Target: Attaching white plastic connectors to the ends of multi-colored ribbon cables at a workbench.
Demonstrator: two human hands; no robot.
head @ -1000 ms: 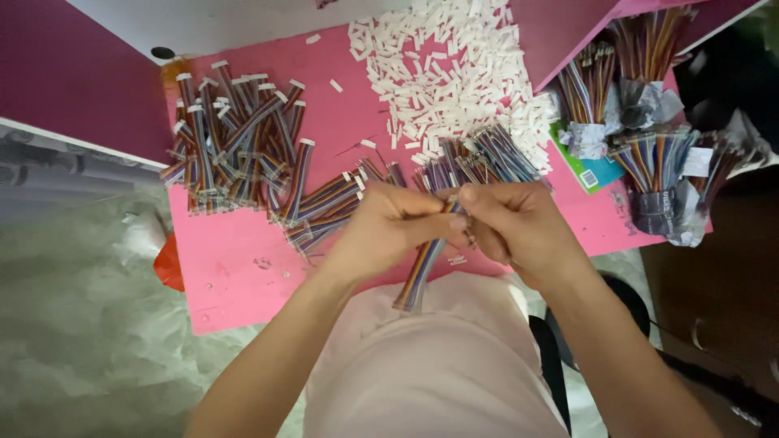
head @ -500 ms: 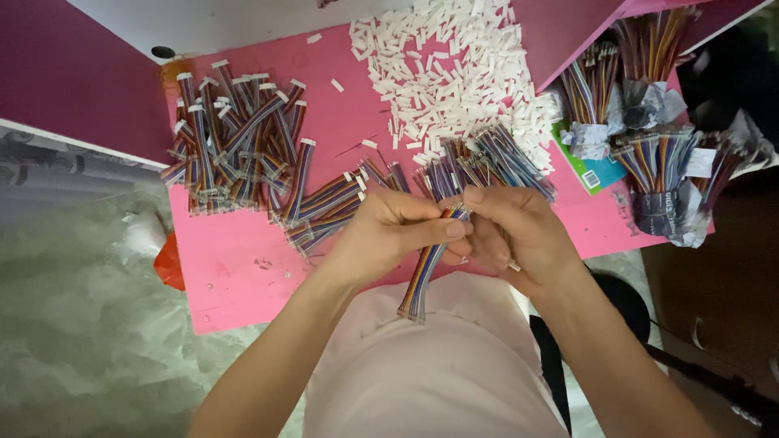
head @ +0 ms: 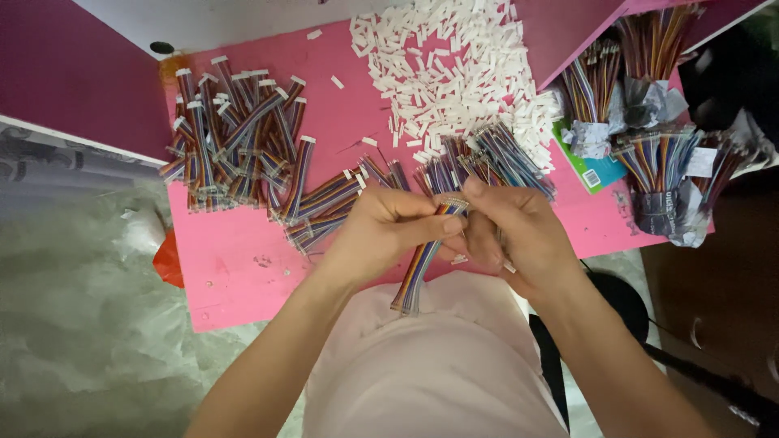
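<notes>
My left hand (head: 381,231) pinches a short rainbow ribbon cable (head: 420,268) near its upper end; the cable hangs down toward my lap. My right hand (head: 519,235) meets it at the cable's top end, fingers closed around that tip, with a small white piece showing under the palm. Both hands hover over the near edge of the pink table (head: 235,268). A heap of small white plastic connectors (head: 454,73) lies at the far middle. A pile of cables with white ends (head: 235,138) lies at the left.
More loose ribbon cables (head: 487,158) lie just beyond my hands. Bundles of coloured wires wrapped in paper (head: 665,170) stand at the right. A green card (head: 596,170) lies by them. A dark stool base (head: 617,300) stands on the floor at the right.
The hands have moved slightly down and toward me with the cable, and the cable now hangs straighter over my lap. The piles on the table are unchanged.
</notes>
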